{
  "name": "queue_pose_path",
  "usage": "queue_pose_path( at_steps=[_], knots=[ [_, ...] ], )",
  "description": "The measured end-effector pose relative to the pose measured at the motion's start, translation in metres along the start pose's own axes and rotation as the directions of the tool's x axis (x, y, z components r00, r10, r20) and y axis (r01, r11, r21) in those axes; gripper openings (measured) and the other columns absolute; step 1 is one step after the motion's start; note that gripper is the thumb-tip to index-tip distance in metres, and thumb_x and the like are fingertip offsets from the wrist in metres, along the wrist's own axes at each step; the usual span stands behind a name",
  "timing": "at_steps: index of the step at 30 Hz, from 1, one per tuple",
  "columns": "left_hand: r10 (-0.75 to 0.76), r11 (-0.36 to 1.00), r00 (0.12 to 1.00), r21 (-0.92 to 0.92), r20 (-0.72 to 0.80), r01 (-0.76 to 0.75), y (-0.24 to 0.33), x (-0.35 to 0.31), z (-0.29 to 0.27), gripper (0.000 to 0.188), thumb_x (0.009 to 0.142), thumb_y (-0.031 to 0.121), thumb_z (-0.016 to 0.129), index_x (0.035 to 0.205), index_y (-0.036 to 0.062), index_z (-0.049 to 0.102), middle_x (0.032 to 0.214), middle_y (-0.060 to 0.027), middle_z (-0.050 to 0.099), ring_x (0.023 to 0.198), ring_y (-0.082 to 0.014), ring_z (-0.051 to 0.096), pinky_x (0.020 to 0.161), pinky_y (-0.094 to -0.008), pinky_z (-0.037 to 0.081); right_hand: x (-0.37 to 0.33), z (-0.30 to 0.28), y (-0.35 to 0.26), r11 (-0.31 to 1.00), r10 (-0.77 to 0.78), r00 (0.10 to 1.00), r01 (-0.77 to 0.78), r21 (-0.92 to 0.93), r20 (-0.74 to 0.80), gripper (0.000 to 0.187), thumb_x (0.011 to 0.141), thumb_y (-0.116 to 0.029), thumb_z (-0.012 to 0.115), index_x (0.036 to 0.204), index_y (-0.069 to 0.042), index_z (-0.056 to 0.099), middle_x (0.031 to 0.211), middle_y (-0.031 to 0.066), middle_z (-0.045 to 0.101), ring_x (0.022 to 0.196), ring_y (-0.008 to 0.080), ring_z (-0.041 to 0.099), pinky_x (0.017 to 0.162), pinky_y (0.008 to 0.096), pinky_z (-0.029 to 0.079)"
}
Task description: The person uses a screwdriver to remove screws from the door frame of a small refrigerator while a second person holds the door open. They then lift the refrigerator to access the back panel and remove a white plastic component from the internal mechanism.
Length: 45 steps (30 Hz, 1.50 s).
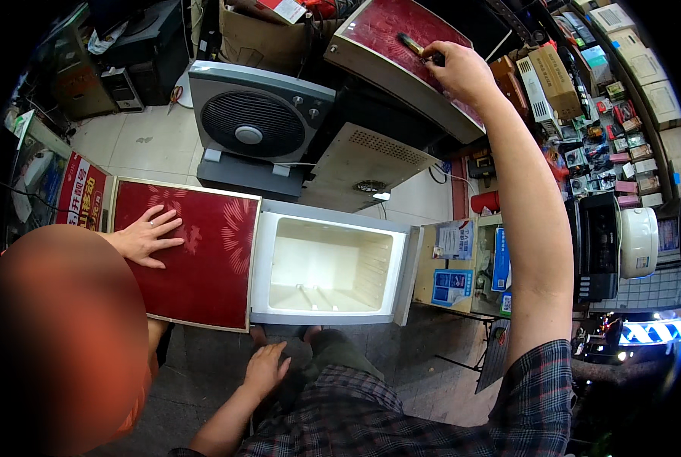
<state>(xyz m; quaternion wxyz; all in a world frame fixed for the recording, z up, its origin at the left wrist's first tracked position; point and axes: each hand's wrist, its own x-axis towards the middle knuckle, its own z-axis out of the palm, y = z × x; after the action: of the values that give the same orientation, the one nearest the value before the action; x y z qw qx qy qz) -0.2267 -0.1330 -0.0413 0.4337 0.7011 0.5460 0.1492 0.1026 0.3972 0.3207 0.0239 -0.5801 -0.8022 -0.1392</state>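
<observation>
My right hand (462, 70) reaches far forward and grips a slim dark tool (416, 47), its tip against the upper red fridge door (386, 30), which stands tilted open. My left hand (268, 369) rests on my knee, fingers loosely spread and holding nothing. Just beyond it, the white empty fridge compartment (329, 263) lies open. To its left is a second red door (203, 259) swung wide. Another person's hand (146, 236) lies flat on that door.
A grey box fan (256, 114) stands behind the fridge on the tiled floor. Cardboard boxes (260, 38) sit at the back. Shelves of small boxed goods (607, 114) fill the right side, beside a black appliance (599, 244) and a white cooker (639, 240).
</observation>
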Motion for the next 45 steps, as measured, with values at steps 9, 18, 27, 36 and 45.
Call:
queue_pose_path(
  at_steps=[9, 18, 27, 36, 45],
  knots=[
    [0.037, 0.999, 0.998, 0.029, 0.041, -0.038, 0.001, 0.007, -0.004, 0.047, 0.095, 0.019, 0.078, 0.136, -0.0013, 0.065, 0.121, -0.0224, 0.072, 0.113, -0.0386, 0.069, 0.102, -0.0447, 0.055, 0.007, 0.004, 0.011, 0.997, 0.080, 0.995, -0.081, 0.014, 0.066, 0.032, 0.096, -0.029, 0.072, 0.123, -0.012, 0.077, 0.115, 0.0223, 0.076, 0.111, 0.0400, 0.072, 0.099, 0.0486, 0.056],
    [0.033, 0.999, 0.998, 0.024, 0.053, -0.034, 0.005, 0.015, -0.011, 0.049, 0.096, 0.019, 0.076, 0.139, -0.0014, 0.063, 0.123, -0.0242, 0.071, 0.116, -0.0399, 0.068, 0.103, -0.0455, 0.054, 0.007, 0.005, 0.013, 0.999, 0.039, 0.996, -0.042, 0.034, 0.077, 0.032, 0.096, -0.029, 0.072, 0.121, -0.010, 0.077, 0.114, 0.0231, 0.076, 0.109, 0.0417, 0.072, 0.099, 0.0482, 0.056],
    [0.045, 0.999, 0.999, 0.014, 0.027, -0.046, 0.016, 0.024, -0.014, 0.047, 0.096, 0.021, 0.074, 0.137, -0.0008, 0.064, 0.123, -0.0209, 0.071, 0.115, -0.0383, 0.067, 0.104, -0.0451, 0.052, -0.001, 0.009, 0.017, 0.987, -0.036, 0.999, 0.033, 0.154, 0.017, 0.032, 0.096, -0.025, 0.071, 0.125, -0.012, 0.077, 0.116, 0.0230, 0.076, 0.109, 0.0402, 0.073, 0.100, 0.0470, 0.056],
    [0.095, 0.995, 0.995, -0.008, 0.019, -0.095, 0.022, 0.029, -0.009, 0.048, 0.096, 0.020, 0.075, 0.138, -0.0012, 0.063, 0.125, -0.0213, 0.070, 0.118, -0.0394, 0.067, 0.105, -0.0461, 0.052, -0.005, 0.002, 0.023, 0.996, -0.084, 0.996, 0.084, 0.011, -0.026, 0.028, 0.099, -0.027, 0.072, 0.117, -0.007, 0.077, 0.100, 0.0225, 0.077, 0.092, 0.0386, 0.075, 0.088, 0.0449, 0.058],
    [-0.191, 0.042, 0.911, -0.925, 0.365, 0.379, 0.101, 0.085, -0.068, 0.036, 0.112, 0.026, 0.060, 0.132, -0.0030, 0.069, 0.118, -0.0094, 0.075, 0.103, -0.0178, 0.069, 0.092, -0.0327, 0.055, -0.219, -0.020, -0.112, 0.862, -0.254, 0.966, 0.202, 0.464, 0.051, 0.020, 0.095, -0.019, 0.077, 0.110, -0.006, 0.074, 0.097, 0.0121, 0.076, 0.092, 0.0273, 0.077, 0.079, 0.0385, 0.062]
  ],
)
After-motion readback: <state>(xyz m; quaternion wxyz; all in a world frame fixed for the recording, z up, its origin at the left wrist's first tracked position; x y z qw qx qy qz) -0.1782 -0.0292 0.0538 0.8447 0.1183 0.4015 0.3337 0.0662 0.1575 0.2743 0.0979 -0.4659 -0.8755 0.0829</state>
